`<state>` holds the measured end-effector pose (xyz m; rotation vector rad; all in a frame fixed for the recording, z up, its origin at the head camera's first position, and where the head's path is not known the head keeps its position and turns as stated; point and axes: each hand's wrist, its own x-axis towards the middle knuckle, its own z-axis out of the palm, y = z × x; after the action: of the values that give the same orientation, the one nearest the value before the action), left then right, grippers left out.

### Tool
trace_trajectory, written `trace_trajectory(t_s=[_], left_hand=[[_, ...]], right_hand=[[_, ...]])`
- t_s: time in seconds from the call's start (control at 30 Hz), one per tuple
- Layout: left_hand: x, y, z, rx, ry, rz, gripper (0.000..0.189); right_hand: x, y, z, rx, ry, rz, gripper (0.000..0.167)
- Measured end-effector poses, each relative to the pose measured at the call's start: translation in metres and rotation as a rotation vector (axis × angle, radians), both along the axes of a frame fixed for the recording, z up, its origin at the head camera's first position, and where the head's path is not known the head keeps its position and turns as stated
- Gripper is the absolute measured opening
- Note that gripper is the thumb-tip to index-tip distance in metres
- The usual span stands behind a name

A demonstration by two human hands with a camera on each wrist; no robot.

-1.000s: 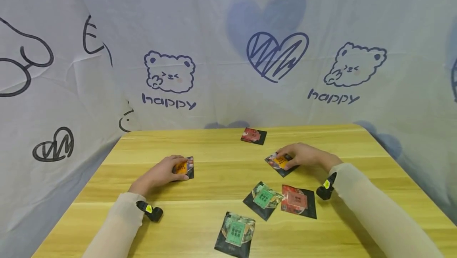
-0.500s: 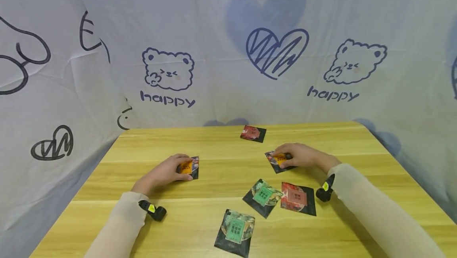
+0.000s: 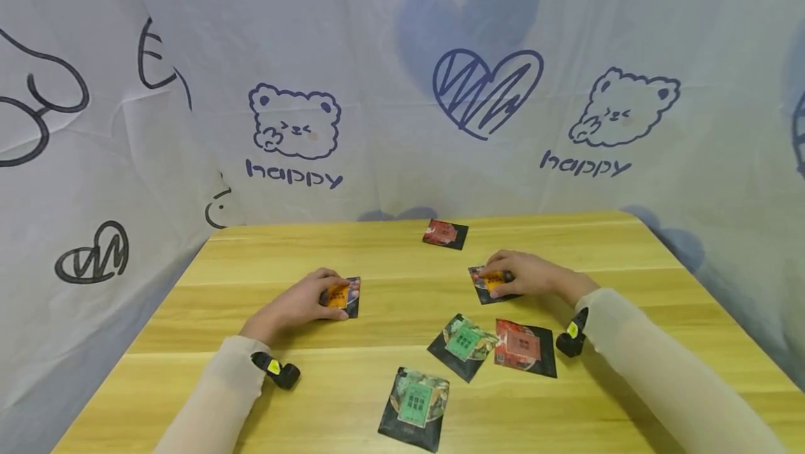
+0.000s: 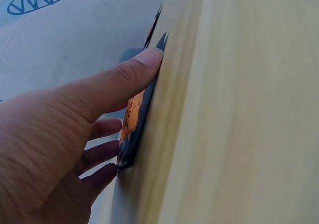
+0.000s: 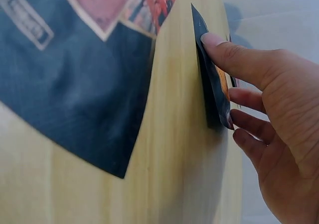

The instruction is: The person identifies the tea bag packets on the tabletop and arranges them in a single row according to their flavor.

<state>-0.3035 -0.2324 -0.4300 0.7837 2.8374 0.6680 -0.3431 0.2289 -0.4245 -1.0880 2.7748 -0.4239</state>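
Note:
In the head view my left hand (image 3: pixel 305 300) holds a flat black packet with an orange label (image 3: pixel 338 296) on the left part of the table. The left wrist view has the thumb (image 4: pixel 149 57) on one edge of it and fingertips at the opposite edge. My right hand (image 3: pixel 531 277) grips a similar orange-labelled packet (image 3: pixel 495 281) right of the middle. Seen from the right wrist, that packet (image 5: pixel 214 82) bows slightly between thumb and fingertips, low over the wood. Both hands partly cover their packets.
A red packet (image 3: pixel 444 234) lies near the table's far edge. Closer to me are another red packet (image 3: pixel 525 348), a green-labelled packet (image 3: pixel 462 346) touching or nearly touching it, and a second green-labelled one (image 3: pixel 415 408). A printed cloth (image 3: pixel 390 91) hangs behind the wooden table (image 3: pixel 251 258).
My left hand has slid its orange-labelled packet to the right. The packet under my right hand has turned straighter, with that hand staying nearly in place. The other packets lie as before.

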Motion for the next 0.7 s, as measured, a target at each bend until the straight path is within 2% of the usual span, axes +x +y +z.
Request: trace_trajectory(t_s=[0.4,0.57,0.7], left_hand=[[0.000,-0.001,-0.008,0.000,0.037,-0.015,0.066],[0.000,-0.001,-0.009,0.012,0.017,-0.010,0.066],[0.000,-0.001,-0.010,0.036,-0.002,0.010,0.068]], right_hand=[[0.005,-0.006,-0.006,0.029,0.042,-0.023,0.052],[0.010,-0.007,-0.004,0.036,0.041,-0.017,0.052],[0.015,-0.008,0.000,0.022,0.004,-0.011,0.049]])
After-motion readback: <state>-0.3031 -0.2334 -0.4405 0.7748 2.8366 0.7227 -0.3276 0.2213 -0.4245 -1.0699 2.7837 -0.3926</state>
